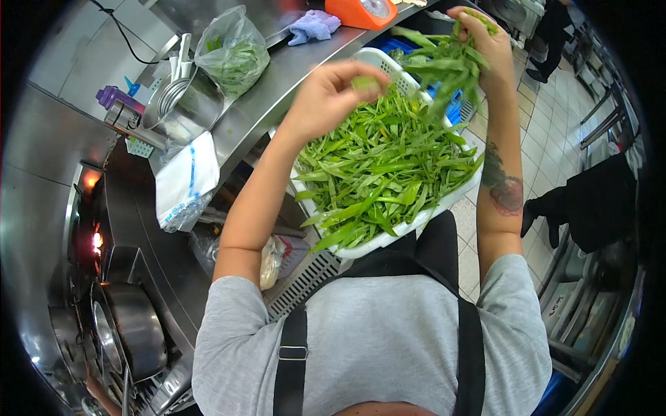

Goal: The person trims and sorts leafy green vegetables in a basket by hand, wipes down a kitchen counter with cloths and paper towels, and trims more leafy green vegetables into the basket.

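Observation:
A white plastic basket (388,239), heaped with long, narrow leafy greens (388,166), is in front of my body. Above its far right corner, my right hand (485,45) is closed around a bunch of the same greens (444,66), whose leaves hang down over the rim. My left hand (336,97) is over the far left part of the heap, slightly blurred. Its thumb and fingers are curled together, with a bit of green leaf (363,83) showing between them. Part of a blue container (449,104) shows behind the basket.
On the steel counter at left are a clear bag of greens (232,59), a metal pot (182,107), a white packet (187,177), a purple cloth (313,26) and an orange scale (361,12). A flame (97,241) burns near a large pot (132,329). Another person (590,201) is at right.

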A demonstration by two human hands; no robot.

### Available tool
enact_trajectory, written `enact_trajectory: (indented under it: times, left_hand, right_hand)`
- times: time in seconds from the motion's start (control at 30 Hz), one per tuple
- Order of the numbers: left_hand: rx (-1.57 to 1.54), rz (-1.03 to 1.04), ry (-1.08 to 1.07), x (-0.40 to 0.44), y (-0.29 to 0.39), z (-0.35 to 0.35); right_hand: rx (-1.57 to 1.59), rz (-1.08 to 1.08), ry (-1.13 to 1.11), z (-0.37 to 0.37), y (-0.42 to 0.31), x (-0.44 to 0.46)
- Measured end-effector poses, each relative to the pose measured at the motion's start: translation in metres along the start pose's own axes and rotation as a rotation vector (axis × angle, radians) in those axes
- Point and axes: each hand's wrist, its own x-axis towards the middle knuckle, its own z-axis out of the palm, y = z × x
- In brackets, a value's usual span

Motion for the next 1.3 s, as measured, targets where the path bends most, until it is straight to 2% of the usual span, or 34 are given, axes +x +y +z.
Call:
enact_trajectory:
  times: [0.1,0.13,0.2,0.23,0.3,0.4,0.43,0.53,0.63,0.77,0.87,0.93,0.97,1.1,1.2,1.3]
  left_hand:
    - [0.387,0.013,-0.58,-0.008,-0.028,-0.002]
    - [0.42,-0.066,-0.59,-0.007,-0.039,-0.001]
    - [0.49,-0.219,-0.615,0.01,-0.07,-0.002]
    - [0.473,-0.187,-0.54,0.021,-0.101,-0.007]
    - [0.532,-0.572,-0.285,0.049,-0.116,0.0]
    - [0.825,-0.481,-0.17,0.075,-0.199,0.003]
    - [0.865,-0.524,-0.154,0.076,-0.219,0.007]
    - [0.944,-0.626,-0.098,0.084,-0.248,0.02]
    - [0.909,-0.658,-0.02,0.09,-0.255,0.015]
    - [0.776,-0.573,0.139,0.084,-0.185,-0.019]
    - [0.346,-0.373,0.244,0.069,-0.132,-0.059]
    - [0.125,-0.264,0.307,0.05,-0.077,-0.059]
    - [0.043,-0.262,0.321,0.043,-0.071,-0.061]
    - [-0.035,-0.163,0.304,0.02,-0.048,-0.042]
    - [-0.1,-0.139,0.347,0.01,-0.037,-0.017]
    - [-0.083,-0.099,0.401,0.008,-0.031,-0.001]
  right_hand:
    - [0.07,-0.065,-0.083,-0.024,0.006,-0.004]
    - [0.127,-0.04,0.018,-0.01,-0.005,-0.017]
    - [0.237,0.009,-0.033,-0.02,-0.002,-0.029]
    - [0.291,0.032,-0.056,-0.027,0.002,-0.035]
    - [0.393,0.069,-0.07,-0.037,0.01,-0.046]
    - [0.463,0.113,0.015,-0.041,0.018,-0.063]
    - [0.461,0.145,0.022,-0.04,0.017,-0.069]
    - [0.436,0.198,0.039,-0.04,0.015,-0.086]
    - [0.272,0.201,0.004,-0.045,0.019,-0.088]
    - [0.159,0.247,-0.003,-0.033,0.015,-0.083]
    - [-0.096,0.277,-0.079,-0.012,0.011,-0.072]
    - [-0.339,0.106,-0.146,0.005,0.015,-0.065]
    - [-0.461,0.019,-0.177,0.014,0.02,-0.062]
    - [-0.606,-0.096,-0.309,0.054,0.026,-0.052]
    - [-0.66,-0.219,-0.307,0.083,0.016,-0.054]
    - [-0.719,-0.25,-0.249,0.091,0.019,-0.056]
